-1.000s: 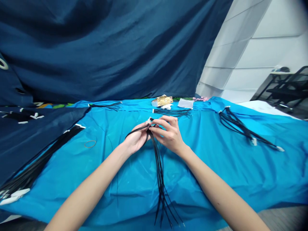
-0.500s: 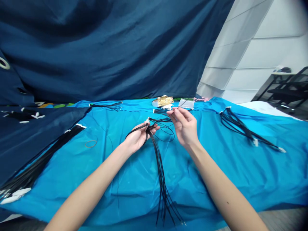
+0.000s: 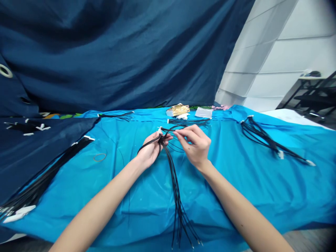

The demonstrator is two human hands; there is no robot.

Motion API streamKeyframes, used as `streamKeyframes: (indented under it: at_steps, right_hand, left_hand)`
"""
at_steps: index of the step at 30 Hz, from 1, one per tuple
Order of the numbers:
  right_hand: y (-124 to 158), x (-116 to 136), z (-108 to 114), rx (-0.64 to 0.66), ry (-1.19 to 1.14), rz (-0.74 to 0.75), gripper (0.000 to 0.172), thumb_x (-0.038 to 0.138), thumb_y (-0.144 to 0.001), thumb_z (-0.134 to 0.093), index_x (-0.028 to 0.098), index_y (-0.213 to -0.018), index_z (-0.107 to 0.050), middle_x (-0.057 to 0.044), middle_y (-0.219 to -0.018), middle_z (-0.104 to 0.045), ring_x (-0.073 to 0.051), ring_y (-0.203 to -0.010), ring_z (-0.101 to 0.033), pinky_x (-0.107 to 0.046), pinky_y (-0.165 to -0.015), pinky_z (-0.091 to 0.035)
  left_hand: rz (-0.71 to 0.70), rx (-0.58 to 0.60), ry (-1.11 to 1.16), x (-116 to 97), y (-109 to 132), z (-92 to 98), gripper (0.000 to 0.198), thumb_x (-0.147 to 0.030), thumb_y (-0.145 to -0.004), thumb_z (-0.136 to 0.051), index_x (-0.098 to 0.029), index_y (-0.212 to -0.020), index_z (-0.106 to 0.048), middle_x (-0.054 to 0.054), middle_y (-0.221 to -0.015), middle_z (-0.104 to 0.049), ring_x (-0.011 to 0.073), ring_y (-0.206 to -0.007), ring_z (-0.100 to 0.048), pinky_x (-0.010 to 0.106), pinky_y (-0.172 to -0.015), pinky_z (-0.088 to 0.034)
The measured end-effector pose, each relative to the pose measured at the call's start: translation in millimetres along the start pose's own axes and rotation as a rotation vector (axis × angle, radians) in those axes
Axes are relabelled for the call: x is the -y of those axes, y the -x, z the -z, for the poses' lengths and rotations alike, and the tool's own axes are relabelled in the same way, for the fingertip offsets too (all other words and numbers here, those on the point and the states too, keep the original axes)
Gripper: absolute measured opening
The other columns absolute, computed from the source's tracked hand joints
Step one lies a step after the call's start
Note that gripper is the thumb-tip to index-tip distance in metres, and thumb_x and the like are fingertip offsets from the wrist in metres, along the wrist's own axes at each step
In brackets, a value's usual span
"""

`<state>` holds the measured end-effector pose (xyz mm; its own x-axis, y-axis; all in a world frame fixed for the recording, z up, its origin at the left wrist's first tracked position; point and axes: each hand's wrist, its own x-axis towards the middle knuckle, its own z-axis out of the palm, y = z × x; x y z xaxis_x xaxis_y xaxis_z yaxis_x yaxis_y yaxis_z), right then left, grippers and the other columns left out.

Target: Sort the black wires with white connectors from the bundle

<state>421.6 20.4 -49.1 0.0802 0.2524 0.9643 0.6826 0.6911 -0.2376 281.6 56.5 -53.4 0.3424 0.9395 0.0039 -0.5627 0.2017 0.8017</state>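
My left hand [image 3: 151, 150], palm up, is closed around a black wire harness [image 3: 173, 182] near its white connector [image 3: 160, 131]. Loose wires of the harness hang from that hand toward the front edge, their thin metal tips bare. To the right, my right hand [image 3: 195, 145] pinches a thin black wire [image 3: 170, 131] between thumb and forefinger, close to the left fingertips. Where the pinched wire ends is too small to make out.
Blue sheeting [image 3: 105, 189] covers the table. Bundled black cables [image 3: 57, 164] lie at left, another cable bundle [image 3: 267, 140] at right. At the back are gold foil packaging [image 3: 178, 110], a clear bag [image 3: 203, 112] and more wires [image 3: 189, 122]. A thin brown loop [image 3: 100, 157] lies left.
My right hand has moved left and down, from out to the right to near the left fingertips, still pinching a wire. The left hand has barely moved and keeps its hold.
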Motion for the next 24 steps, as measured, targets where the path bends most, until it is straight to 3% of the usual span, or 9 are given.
streamKeyframes:
  at_steps: [3, 10, 24]
  right_hand:
    - [4.8, 2.5, -4.2, 0.068, 0.05, 0.008, 0.01, 0.022, -0.082, -0.056, 0.019, -0.077, -0.065, -0.002, -0.067, -0.058, -0.01, -0.061, -0.052, -0.024, -0.056, -0.043]
    - [5.2, 3.8, -5.7, 0.088, 0.088, -0.064, 0.015, 0.024, -0.08, -0.057, 0.018, -0.067, -0.061, 0.001, -0.057, -0.051, -0.011, -0.058, -0.043, -0.027, -0.059, -0.038]
    - [5.8, 6.5, -7.6, 0.12, 0.047, -0.159, 0.02, 0.027, -0.08, -0.056, 0.018, -0.062, -0.059, 0.002, -0.055, -0.047, -0.011, -0.057, -0.041, -0.027, -0.06, -0.036]
  left_hand:
    - [-0.083, 0.012, -0.011, 1.4, -1.1, 1.9, 0.01, -0.015, -0.082, -0.052, -0.012, -0.073, -0.054, 0.005, -0.075, -0.064, 0.0149, -0.075, -0.063, 0.022, -0.064, -0.047]
    - [-0.221, -0.009, -0.109, 1.2, 2.6, -1.4, 0.012, -0.025, -0.08, -0.056, -0.013, -0.078, -0.055, 0.007, -0.084, -0.065, 0.0159, -0.082, -0.062, 0.023, -0.068, -0.046]
    - [-0.33, -0.033, -0.198, 2.2, 6.6, -6.8, 0.019, -0.032, -0.082, -0.054, -0.014, -0.077, -0.054, 0.007, -0.089, -0.063, 0.0158, -0.086, -0.06, 0.023, -0.07, -0.046]
